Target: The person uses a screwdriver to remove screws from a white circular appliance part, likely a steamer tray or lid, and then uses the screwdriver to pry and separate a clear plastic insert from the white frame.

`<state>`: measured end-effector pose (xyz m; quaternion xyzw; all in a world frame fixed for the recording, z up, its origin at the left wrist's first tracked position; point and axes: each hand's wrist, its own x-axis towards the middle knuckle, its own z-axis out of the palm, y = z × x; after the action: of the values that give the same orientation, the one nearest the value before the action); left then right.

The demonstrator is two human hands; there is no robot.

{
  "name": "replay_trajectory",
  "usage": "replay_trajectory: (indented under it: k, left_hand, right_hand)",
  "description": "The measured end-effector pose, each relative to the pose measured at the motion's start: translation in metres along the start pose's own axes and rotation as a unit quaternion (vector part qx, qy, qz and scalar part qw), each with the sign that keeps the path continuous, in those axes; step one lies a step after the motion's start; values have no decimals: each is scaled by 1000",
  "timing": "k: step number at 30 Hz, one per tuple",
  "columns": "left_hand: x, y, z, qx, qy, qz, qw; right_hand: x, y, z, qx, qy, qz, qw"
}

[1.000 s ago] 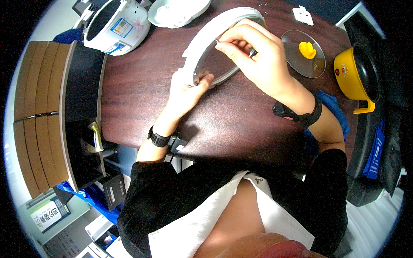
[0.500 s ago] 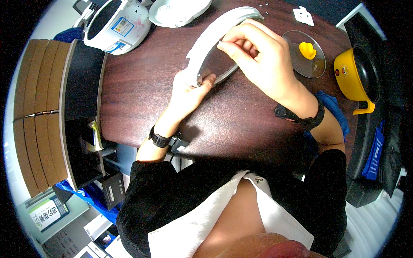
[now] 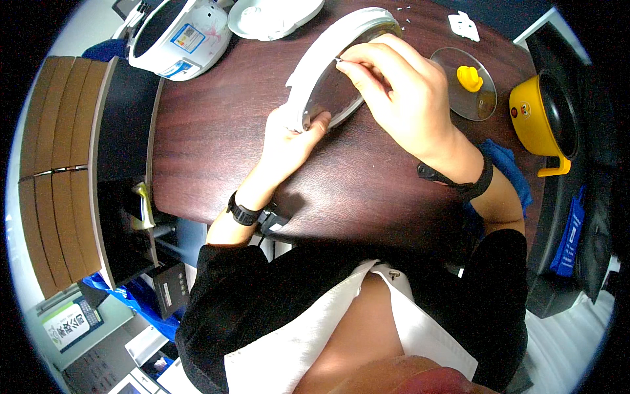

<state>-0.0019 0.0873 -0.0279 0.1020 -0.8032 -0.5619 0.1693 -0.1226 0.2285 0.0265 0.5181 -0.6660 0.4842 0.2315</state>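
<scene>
The left hand gripped the white ring firmly, thumb over its near edge — the right hand pinched a tiny piece between closed fingertips.

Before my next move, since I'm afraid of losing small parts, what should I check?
1. White round plastic part steadied by the left hand: ok.
2. Right hand thumb and forefinger pinched: ok.
3. What that pinch holds: cannot tell, too small.
4. Tiny loose metallic-looking pieces contained: not ok, loose on the dark reddish-brown table.
5. Clear round lid with yellow knob untouched: cannot tell, the right hand overlaps it.
</scene>
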Motion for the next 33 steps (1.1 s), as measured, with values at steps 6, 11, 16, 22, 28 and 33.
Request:
replay_trajectory:
  k: [6,11,16,22,28,33]
  left_hand:
    - [-2,1,3,4,10,6,1000]
    - [-4,-1,7,8,27,18,999]
    - [-3,1,7,0,32,25,999]
    - [-3,-3,7,-1,34,40,999]
    - [-4,-4,8,-7,34,39,999]
    - [-5,0,8,1,34,47,998]
  right_hand:
    - [1,1,3,-49,32,-49,997]
    - [-1,-4,3,-72,22,-25,997]
    - [-2,-5,5,-21,2,43,999]
    - [-1,-5,6,43,4,76,996]
    - [-1,-5,6,61,-8,100,993]
    - [2,-5,1,72,-10,88,993]
